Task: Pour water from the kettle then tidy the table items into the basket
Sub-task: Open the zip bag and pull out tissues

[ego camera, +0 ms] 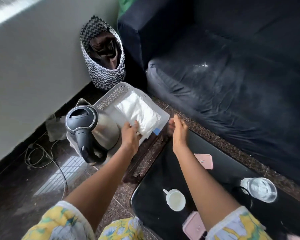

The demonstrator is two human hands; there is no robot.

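Grey plastic basket [111,97] sits on the floor [41,181], left of and beyond the counter [223,168]. A steel kettle [105,129] with a dark lid and handle stands in its left end. A white packet [140,111] lies in its right end. The left hand [130,134] holds the packet's near edge, thumb on top. The right hand [179,130] is just beside the basket's right corner; its fingers [171,125] are blurred, so I cannot tell their state. On the black counter are a white cup [175,200], a glass [260,189] and two pink items. Beyond the basket stands a zigzag bag [104,66]; a dark sofa [232,75] is to the right.
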